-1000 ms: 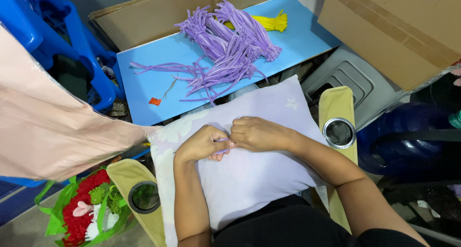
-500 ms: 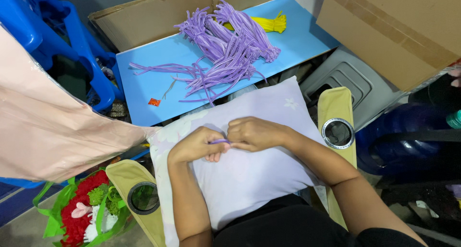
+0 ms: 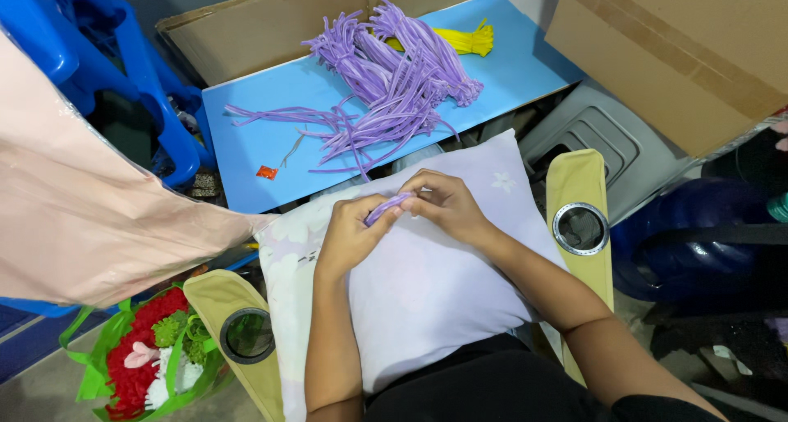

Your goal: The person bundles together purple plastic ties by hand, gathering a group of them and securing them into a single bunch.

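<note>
Nearest, resting on a pale lilac pillow [image 3: 427,307] laid across the lap: left hand [image 3: 349,237] and right hand [image 3: 447,207], fingertips pressed together from both sides, each grip clamped on one short purple fuzzy pipe cleaner [image 3: 386,208] held just above the pillow's upper half. Only one end of that strand showing between the fingers, the rest hidden, so bent or straight cannot be told. Flanking the pillow, two tan padded chair armrests with round metal-rimmed cup holders, one to the pillow's left [image 3: 238,332], one to its right [image 3: 581,225]. Lower left of the pillow, a green bag of red and white artificial flowers [image 3: 152,356]; above that, a large peach-coloured plastic sheet [image 3: 90,217]. Beyond the pillow's top edge, a light blue flat surface [image 3: 246,143] carrying a big loose heap of purple pipe cleaners [image 3: 386,77], a smaller yellow bundle [image 3: 468,38] behind it, and a tiny orange scrap [image 3: 266,172]. Farther still, brown cardboard boxes [image 3: 681,44] and blue plastic chairs [image 3: 139,69]. By the look of it, early in the work: one strand in hand, nearly the whole heap untouched, no finished purple pieces in sight.
</note>
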